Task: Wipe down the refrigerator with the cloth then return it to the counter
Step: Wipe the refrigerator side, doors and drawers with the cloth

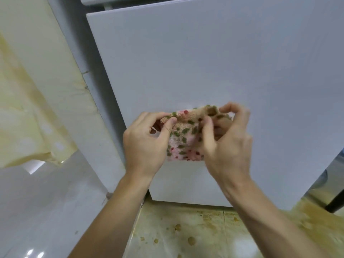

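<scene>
A small pink cloth with green and red spots is bunched between both hands, in front of the lower part of the white refrigerator door. My left hand pinches its left edge with thumb and fingers. My right hand grips its right side, fingers curled over the top fold. Whether the cloth touches the door I cannot tell.
A glossy grey counter runs along the lower left, beside the refrigerator's side panel. A stained cream wall covering hangs above it. Stained yellowish floor tiles lie below the door. A dark object shows at the far right edge.
</scene>
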`<state>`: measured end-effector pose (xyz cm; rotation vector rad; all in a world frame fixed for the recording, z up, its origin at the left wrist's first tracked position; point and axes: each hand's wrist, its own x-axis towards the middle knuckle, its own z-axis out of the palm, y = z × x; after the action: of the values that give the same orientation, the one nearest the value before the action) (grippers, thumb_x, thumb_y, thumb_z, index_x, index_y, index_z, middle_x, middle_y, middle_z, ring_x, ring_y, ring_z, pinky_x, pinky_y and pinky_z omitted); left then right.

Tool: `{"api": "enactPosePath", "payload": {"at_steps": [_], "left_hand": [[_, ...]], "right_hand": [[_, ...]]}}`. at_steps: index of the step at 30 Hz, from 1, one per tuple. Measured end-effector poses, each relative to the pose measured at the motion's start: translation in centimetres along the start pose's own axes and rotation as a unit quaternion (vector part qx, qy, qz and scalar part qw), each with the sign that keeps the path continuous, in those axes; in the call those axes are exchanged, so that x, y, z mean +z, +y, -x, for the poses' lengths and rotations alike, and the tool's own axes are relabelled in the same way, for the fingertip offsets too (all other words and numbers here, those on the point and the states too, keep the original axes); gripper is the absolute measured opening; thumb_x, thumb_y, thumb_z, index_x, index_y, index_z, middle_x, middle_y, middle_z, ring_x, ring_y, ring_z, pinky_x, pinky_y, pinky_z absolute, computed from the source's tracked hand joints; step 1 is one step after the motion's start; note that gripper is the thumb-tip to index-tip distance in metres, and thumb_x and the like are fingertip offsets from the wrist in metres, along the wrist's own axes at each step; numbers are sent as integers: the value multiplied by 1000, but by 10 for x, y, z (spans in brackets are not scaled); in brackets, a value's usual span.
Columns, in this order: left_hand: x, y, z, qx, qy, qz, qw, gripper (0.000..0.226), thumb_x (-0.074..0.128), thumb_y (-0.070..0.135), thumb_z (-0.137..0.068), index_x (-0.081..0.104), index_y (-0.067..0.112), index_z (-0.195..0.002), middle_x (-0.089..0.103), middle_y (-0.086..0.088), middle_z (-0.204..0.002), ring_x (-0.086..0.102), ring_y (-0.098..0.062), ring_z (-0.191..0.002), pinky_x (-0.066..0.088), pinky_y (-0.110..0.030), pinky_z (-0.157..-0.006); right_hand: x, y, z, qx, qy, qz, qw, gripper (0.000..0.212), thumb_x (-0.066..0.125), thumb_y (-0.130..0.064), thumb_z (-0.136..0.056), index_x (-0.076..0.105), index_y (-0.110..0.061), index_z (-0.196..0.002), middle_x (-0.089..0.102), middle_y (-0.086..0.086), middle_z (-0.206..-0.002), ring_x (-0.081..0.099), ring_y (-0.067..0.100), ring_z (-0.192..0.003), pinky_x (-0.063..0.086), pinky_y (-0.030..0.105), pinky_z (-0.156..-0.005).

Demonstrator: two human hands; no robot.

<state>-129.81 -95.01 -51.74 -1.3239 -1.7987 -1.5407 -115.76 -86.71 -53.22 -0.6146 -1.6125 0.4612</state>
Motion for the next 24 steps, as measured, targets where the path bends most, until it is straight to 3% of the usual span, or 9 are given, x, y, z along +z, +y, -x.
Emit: {"api": "enactPosePath", "payload": {"at_steps": [2, 4, 6, 8, 11, 15, 19, 22, 24], "left_hand": [[6, -6, -2, -7, 23, -3, 1000, 11, 79, 28, -94, 79, 19, -100, 68, 13, -88, 63, -5, -77, 55, -29, -72], [10, -12, -2, -3, 36, -2, 999, 11, 78, 27, -94, 79, 17, -100, 69, 12, -90, 64, -7, -79, 56, -32, -72], [11, -15, -3, 10, 39, -1, 999, 10, 79, 25, -94, 78, 17, -99, 71, 9, -91, 65, -8, -80, 56, -31, -73], [11, -20, -4, 21, 48, -5, 999, 8, 79, 22, -94, 78, 15, -99, 71, 8, -91, 65, -8, -81, 55, -28, -74], [8, -27, -2, 34, 75, -17, 996, 7, 77, 18, -96, 78, 12, -99, 71, 5, -89, 64, -10, -82, 54, -28, -75], [0, -41, -7, 87, 86, -36, 992, 14, 73, 19, -99, 76, 7, -103, 70, -2, -98, 65, -19, -91, 56, -39, -81], [-14, -60, -24, 86, 162, -58, 981, 27, 58, 12, -100, 68, 0, -122, 60, -19, -129, 51, -21, -124, 41, -34, -108], [-25, -70, -44, 60, 174, -82, 980, 41, 51, 12, -101, 58, 4, -141, 48, -19, -152, 42, -27, -142, 29, -37, -120], [-31, -79, -54, 45, 160, -106, 980, 49, 45, 16, -103, 48, 9, -152, 37, -16, -164, 33, -30, -152, 23, -42, -126]], "right_hand": [[20, 2, 18, -52, -5, -22, 998, 24, 69, -6, -99, 50, -12, -112, 67, 4, -94, 68, 22, -80, 56, 39, -68], [36, 14, 31, -163, 22, 85, 983, 7, 68, 1, -96, 65, -5, -97, 68, 11, -102, 64, 30, -99, 52, 39, -87], [48, 29, 35, -205, 29, 150, 967, 11, 66, 2, -95, 72, -7, -96, 70, 12, -115, 58, 32, -118, 40, 37, -104], [57, 36, 37, -212, 5, 174, 962, 25, 66, -2, -95, 70, -10, -118, 62, 9, -136, 49, 29, -134, 32, 37, -115], [61, 47, 46, -233, -43, 243, 941, 57, 59, -18, -104, 43, -21, -158, 37, 2, -166, 30, 24, -156, 16, 48, -129], [76, 55, 47, -224, -63, 329, 915, 65, 46, -44, -109, 17, -35, -167, 1, -3, -176, 1, 21, -163, -6, 50, -129], [89, 39, 31, -235, -50, 365, 900, 62, 44, -56, -109, 22, -41, -165, 0, -3, -176, -2, 22, -163, -5, 52, -128], [104, -4, -9, -252, -15, 366, 896, 60, 40, -58, -110, 24, -40, -165, 6, -1, -174, -2, 23, -162, -1, 53, -127], [120, -44, -42, -256, 9, 344, 903, 60, 36, -62, -110, 28, -39, -164, 15, 1, -173, 9, 29, -160, -1, 55, -127]]}}
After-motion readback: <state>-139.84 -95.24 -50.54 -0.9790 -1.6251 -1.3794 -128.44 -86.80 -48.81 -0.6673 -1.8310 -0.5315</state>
